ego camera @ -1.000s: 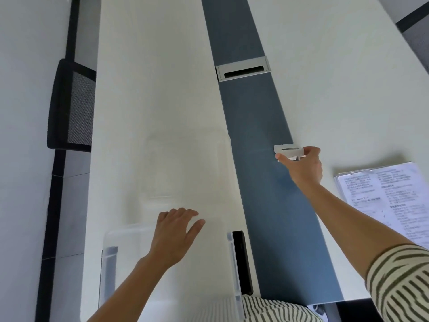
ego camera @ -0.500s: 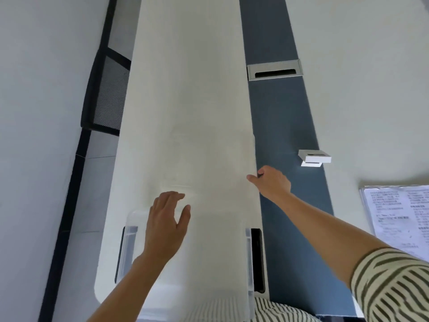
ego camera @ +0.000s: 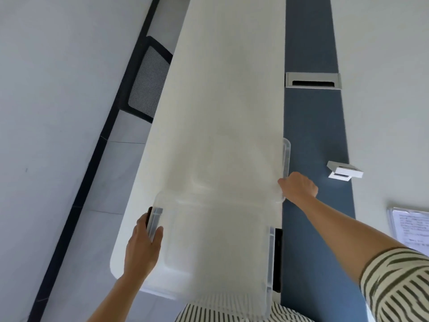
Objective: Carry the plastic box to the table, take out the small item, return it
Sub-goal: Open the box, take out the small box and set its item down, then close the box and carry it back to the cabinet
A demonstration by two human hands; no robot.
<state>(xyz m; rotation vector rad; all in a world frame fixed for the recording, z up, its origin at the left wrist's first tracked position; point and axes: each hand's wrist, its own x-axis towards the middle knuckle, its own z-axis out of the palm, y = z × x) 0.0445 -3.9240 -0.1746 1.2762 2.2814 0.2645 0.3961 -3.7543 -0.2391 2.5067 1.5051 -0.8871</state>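
Head view: one clear, smooth plastic box point(ego camera: 216, 240); left hand point(ego camera: 144, 242) and right hand point(ego camera: 298, 188) each grip its rim; one small white item point(ego camera: 344, 171) lies apart.

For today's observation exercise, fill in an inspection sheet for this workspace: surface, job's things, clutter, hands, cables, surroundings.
Surface: white table with a blue centre strip.
Job's things: clear plastic box at the near table edge; small white item lying on the blue strip, outside the box.
Clutter: printed papers at the right.
Hands: left hand grips the box's left rim; right hand on its far right edge.
Cables: nothing seen; a grey cable slot sits in the strip.
Surroundings: black mesh chair at the left, grey floor.
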